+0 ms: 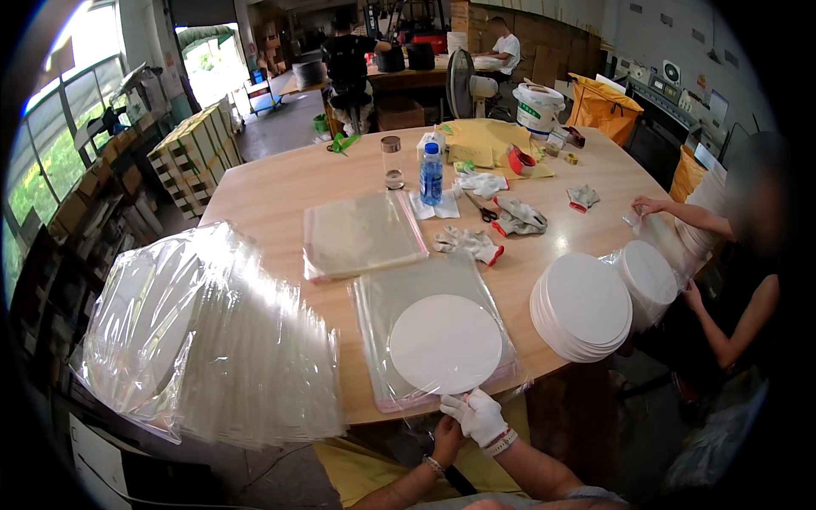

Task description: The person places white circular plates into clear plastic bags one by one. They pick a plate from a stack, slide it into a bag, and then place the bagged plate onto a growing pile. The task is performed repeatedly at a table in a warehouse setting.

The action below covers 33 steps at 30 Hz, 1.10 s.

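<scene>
A round white disc (446, 344) lies on a stack of clear plastic bags (378, 319) with pink-edged borders, at the table's front edge. My right hand (481, 418), in a white glove, reaches to the disc's near rim with its fingers stretched to the left. Just below it is my bare left hand (448, 439), its fingers curled closed at the bag's near edge; what they hold is hidden. To the left spreads a fanned pile of bagged white discs (153, 319). A stack of bare white discs (586, 297) stands to the right.
Another bag stack (361, 234) lies farther back, near work gloves (467, 245), scissors (486, 212), a blue-labelled bottle (431, 177), a glass (393, 161) and red tape (520, 160). At the right, a co-worker (748, 289) handles plastic beside more discs (648, 272).
</scene>
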Available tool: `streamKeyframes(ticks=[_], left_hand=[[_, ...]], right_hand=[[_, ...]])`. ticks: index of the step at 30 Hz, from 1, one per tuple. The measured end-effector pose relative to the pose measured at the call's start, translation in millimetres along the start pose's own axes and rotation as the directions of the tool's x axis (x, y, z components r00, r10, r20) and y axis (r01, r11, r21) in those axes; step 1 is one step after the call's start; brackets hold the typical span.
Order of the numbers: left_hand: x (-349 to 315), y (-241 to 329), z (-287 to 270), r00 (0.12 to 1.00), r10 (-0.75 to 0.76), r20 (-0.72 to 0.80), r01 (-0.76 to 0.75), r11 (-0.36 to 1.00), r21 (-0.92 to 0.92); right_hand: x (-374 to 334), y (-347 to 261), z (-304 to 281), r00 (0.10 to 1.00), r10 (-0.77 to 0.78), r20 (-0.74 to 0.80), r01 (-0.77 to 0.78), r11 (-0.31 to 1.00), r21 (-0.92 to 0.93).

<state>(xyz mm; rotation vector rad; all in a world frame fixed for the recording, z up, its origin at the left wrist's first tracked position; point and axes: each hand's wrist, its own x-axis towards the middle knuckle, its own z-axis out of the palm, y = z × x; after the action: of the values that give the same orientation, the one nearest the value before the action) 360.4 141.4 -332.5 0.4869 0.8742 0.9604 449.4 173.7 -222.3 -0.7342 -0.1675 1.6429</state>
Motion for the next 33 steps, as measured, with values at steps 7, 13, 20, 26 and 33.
streamKeyframes(ticks=[7,13,20,26,33], left_hand=[[-9,20,7,0.999,0.011,0.035,-0.008,0.997,-0.078],[-25,32,-13,0.972,0.154,0.176,-0.175,0.978,0.111],[-53,114,-50,0.998,-0.057,-0.031,0.062,0.979,0.193],[-68,119,-41,0.979,-0.154,-0.133,0.169,0.980,0.108],[-77,88,-65,0.976,-0.176,-0.131,0.183,0.982,0.045]], right_hand=[[14,10,11,1.000,-0.012,-0.010,0.013,0.998,0.063],[-1,-8,4,0.972,0.197,0.126,-0.196,0.980,-0.020],[-32,-108,25,1.000,-0.028,-0.008,0.010,0.576,-0.818],[-9,-97,-8,0.922,-0.365,0.132,0.134,-0.018,-0.991],[-27,26,41,0.755,-0.077,0.651,0.598,-0.326,-0.732]])
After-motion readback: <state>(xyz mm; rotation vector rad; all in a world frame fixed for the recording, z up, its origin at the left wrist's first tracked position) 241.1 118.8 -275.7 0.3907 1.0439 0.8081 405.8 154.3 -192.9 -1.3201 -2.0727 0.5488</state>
